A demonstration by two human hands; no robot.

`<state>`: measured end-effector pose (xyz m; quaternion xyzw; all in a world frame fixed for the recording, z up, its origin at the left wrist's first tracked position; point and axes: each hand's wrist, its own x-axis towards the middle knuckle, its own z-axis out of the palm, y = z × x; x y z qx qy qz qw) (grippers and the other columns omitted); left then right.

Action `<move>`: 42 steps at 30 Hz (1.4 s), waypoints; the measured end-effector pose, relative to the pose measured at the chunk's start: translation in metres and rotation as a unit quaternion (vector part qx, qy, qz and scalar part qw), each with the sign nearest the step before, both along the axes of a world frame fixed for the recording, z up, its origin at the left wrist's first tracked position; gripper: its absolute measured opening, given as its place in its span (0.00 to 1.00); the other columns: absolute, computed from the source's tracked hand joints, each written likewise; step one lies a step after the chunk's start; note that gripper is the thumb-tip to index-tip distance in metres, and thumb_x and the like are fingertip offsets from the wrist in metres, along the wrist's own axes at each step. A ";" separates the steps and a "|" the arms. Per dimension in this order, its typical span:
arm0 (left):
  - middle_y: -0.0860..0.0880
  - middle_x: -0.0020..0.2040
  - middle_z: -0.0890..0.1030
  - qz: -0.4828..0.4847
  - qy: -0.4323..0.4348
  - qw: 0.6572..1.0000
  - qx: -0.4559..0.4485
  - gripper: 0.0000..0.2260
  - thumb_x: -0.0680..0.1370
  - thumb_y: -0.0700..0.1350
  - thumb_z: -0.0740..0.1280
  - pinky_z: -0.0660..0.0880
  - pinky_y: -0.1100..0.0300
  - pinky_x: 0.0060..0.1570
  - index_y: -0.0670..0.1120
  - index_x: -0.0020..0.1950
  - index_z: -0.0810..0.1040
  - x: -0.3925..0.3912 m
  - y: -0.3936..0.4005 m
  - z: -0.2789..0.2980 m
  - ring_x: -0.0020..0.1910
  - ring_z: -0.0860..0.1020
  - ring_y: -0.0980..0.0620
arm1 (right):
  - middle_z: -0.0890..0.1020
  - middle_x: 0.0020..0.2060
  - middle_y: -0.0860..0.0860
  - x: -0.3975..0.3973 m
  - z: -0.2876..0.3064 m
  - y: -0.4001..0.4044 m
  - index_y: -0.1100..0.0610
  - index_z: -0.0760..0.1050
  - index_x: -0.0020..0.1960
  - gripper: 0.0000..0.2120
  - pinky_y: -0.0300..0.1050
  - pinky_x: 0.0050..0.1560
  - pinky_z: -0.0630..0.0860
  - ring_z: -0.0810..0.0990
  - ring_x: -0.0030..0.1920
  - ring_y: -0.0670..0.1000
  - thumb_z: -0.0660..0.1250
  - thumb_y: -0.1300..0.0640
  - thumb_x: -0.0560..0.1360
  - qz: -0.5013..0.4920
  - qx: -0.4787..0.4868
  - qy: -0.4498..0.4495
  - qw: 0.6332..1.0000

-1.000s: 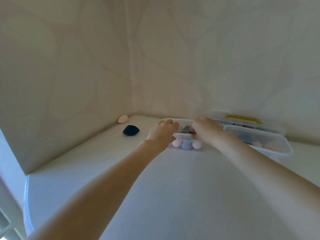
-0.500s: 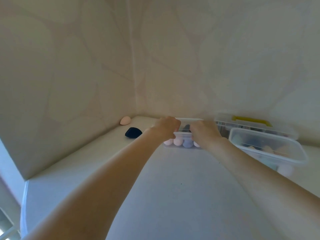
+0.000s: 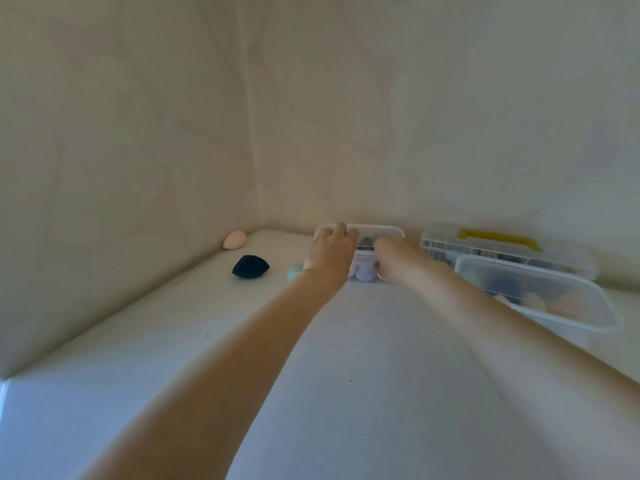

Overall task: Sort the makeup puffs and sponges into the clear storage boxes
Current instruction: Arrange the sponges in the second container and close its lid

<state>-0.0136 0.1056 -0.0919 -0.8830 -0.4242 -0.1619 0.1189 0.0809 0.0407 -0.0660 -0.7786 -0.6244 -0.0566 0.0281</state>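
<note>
Reaching across a pale bench [image 3: 346,358] set into a corner, a person has both hands at a small clear box [image 3: 388,232] that stands against the back wall. The left hand [image 3: 332,252] lies over the box's left end, its fingers curled on the lid's far edge. The right hand [image 3: 401,259] covers the front right of the box; whether its grip is clamped on the box or merely resting there cannot be told, as the fingers are hidden. Between the two hands a grey sponge [image 3: 365,242] shows through the clear top, and a lilac sponge [image 3: 364,271] shows through the front wall, with a pink one partly hidden just left of it.

Three pieces lie loose on the bench left of the box: a peach sponge [image 3: 234,239] in the corner against the left wall, a black sponge [image 3: 250,266] nearer the camera, and a mint sponge [image 3: 294,271] just beside the left wrist.

To the right, a larger lidded tub [image 3: 540,292] holds several pale and dark pieces, blurred through the plastic. Behind it, touching the wall, sits a clear case [image 3: 505,256] with a yellow handle [image 3: 498,237].
</note>
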 end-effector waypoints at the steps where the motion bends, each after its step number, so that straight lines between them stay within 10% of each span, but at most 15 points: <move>1: 0.44 0.66 0.68 -0.014 -0.015 1.000 0.019 0.22 0.75 0.35 0.61 0.64 0.57 0.62 0.44 0.69 0.65 0.002 -0.007 -0.003 0.66 0.67 0.44 | 0.75 0.62 0.61 0.005 0.001 -0.003 0.65 0.71 0.62 0.16 0.47 0.55 0.72 0.74 0.63 0.60 0.62 0.61 0.76 -0.005 0.013 0.019 1.000; 7: 0.45 0.67 0.67 0.014 0.006 1.000 0.016 0.20 0.77 0.38 0.59 0.63 0.51 0.64 0.46 0.69 0.64 -0.010 -0.022 -0.031 0.66 0.67 0.43 | 0.79 0.55 0.57 0.051 0.020 -0.058 0.58 0.75 0.51 0.14 0.43 0.50 0.69 0.77 0.53 0.56 0.66 0.47 0.75 -0.070 -0.026 0.055 0.996; 11: 0.43 0.65 0.67 0.067 0.030 0.995 -0.068 0.19 0.78 0.37 0.59 0.67 0.50 0.61 0.44 0.68 0.64 -0.037 -0.024 -0.032 0.64 0.67 0.42 | 0.65 0.73 0.53 0.057 0.006 -0.097 0.52 0.58 0.75 0.38 0.45 0.67 0.68 0.69 0.69 0.56 0.72 0.51 0.70 -0.079 -0.147 0.020 0.986; 17: 0.43 0.65 0.67 0.032 0.032 0.992 -0.118 0.20 0.78 0.37 0.58 0.68 0.49 0.63 0.44 0.70 0.64 -0.046 -0.039 -0.028 0.64 0.67 0.41 | 0.73 0.59 0.49 0.009 0.015 -0.109 0.46 0.66 0.65 0.30 0.43 0.48 0.77 0.77 0.54 0.53 0.72 0.55 0.66 0.026 -0.110 0.024 0.993; 28: 0.51 0.75 0.54 -0.105 -0.068 0.954 -0.274 0.40 0.72 0.44 0.72 0.66 0.60 0.59 0.51 0.77 0.50 -0.109 -0.069 -0.005 0.67 0.67 0.48 | 0.72 0.61 0.51 -0.080 -0.003 -0.079 0.53 0.67 0.66 0.24 0.44 0.49 0.70 0.75 0.61 0.55 0.67 0.54 0.71 0.215 -0.034 -0.068 0.974; 31: 0.52 0.66 0.66 -0.071 -0.133 0.936 -0.317 0.36 0.70 0.50 0.74 0.67 0.61 0.55 0.52 0.72 0.59 -0.132 -0.070 0.000 0.62 0.70 0.50 | 0.71 0.58 0.52 -0.096 -0.004 -0.071 0.56 0.65 0.63 0.23 0.46 0.46 0.72 0.76 0.56 0.56 0.68 0.53 0.72 0.269 -0.001 -0.071 0.961; 36: 0.54 0.61 0.70 0.010 -0.130 0.952 -0.277 0.36 0.65 0.54 0.76 0.70 0.54 0.59 0.51 0.68 0.64 -0.194 -0.052 0.004 0.61 0.70 0.50 | 0.65 0.61 0.56 -0.145 -0.016 -0.042 0.63 0.64 0.63 0.25 0.46 0.40 0.65 0.76 0.53 0.58 0.67 0.51 0.74 0.305 0.067 -0.071 0.947; 42: 0.47 0.63 0.70 0.083 -0.078 0.976 -0.184 0.31 0.67 0.51 0.76 0.66 0.53 0.60 0.47 0.66 0.67 -0.247 -0.021 0.002 0.64 0.68 0.45 | 0.69 0.63 0.58 -0.178 -0.014 -0.005 0.62 0.66 0.65 0.19 0.52 0.55 0.72 0.71 0.63 0.60 0.63 0.62 0.75 0.282 0.062 -0.149 0.946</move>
